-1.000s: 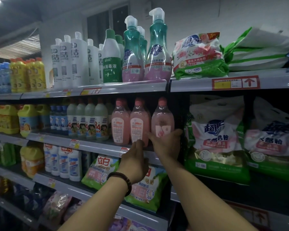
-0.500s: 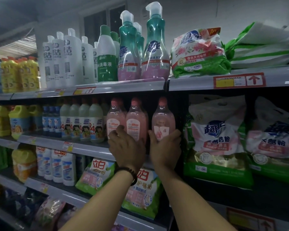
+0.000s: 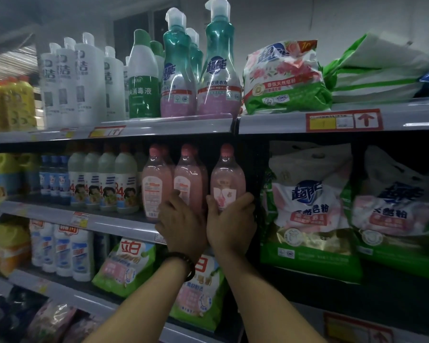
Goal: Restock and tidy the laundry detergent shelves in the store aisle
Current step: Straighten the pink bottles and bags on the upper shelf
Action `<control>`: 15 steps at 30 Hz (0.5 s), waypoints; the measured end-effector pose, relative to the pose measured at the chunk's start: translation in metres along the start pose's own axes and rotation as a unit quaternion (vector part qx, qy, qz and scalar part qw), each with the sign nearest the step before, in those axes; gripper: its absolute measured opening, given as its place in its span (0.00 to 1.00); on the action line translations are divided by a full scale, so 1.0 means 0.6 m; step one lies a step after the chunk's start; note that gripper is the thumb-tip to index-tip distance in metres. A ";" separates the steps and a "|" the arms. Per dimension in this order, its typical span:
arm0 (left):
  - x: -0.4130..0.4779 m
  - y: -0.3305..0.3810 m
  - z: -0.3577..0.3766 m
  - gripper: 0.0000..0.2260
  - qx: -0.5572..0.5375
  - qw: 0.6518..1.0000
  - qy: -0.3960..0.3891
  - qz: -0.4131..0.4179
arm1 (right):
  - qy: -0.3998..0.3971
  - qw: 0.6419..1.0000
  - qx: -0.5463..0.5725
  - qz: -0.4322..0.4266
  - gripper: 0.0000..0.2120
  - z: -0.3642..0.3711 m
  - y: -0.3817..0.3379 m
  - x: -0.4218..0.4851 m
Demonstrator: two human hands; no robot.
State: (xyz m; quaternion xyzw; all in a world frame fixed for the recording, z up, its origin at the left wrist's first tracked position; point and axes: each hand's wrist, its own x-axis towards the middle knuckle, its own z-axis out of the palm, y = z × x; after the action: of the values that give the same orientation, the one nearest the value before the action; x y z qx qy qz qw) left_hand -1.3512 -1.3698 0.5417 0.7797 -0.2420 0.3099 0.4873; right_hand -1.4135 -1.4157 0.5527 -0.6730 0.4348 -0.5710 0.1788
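Observation:
Three rows of pink detergent bottles stand on the second shelf (image 3: 114, 220). My right hand (image 3: 229, 224) wraps around the base of the rightmost pink bottle (image 3: 227, 178). My left hand (image 3: 181, 221), with a dark bead bracelet on the wrist, grips the lower part of the middle pink bottle (image 3: 188, 177). The left pink bottle (image 3: 156, 184) stands free beside it, with its back label facing out. More pink bottles stand behind, mostly hidden.
Teal pump bottles (image 3: 218, 70), white bottles (image 3: 84, 78) and a soap powder bag (image 3: 282, 78) fill the top shelf. Large soap powder bags (image 3: 307, 214) stand right of a dark divider. Grey-capped bottles (image 3: 124, 184) sit left of the pink ones. Green pouches (image 3: 126, 263) lie on the shelf below.
Both hands rose from the shelf edge onto the pink bottles. The left hand closed on the middle bottle, the right hand on the rightmost one. The view drew nearer.

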 end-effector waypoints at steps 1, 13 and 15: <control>0.000 -0.004 -0.002 0.33 -0.005 1.000 -0.014 0.007 | 0.000 1.000 -0.001 0.000 0.40 0.000 0.001 -0.001; 0.004 -0.048 -0.028 0.32 -0.160 0.981 -0.108 0.036 | 0.006 1.000 0.023 0.002 0.41 0.000 0.002 -0.002; 0.008 -0.046 -0.028 0.30 -0.151 0.985 -0.085 0.016 | 0.005 1.000 0.028 0.002 0.41 0.000 0.003 -0.003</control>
State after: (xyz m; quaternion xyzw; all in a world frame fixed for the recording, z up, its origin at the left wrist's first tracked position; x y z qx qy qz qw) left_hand -1.3336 -1.3437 0.5339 0.7170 -0.3388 0.2098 0.5719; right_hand -1.4143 -1.4155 0.5502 -0.6640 0.4210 -0.5858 0.1966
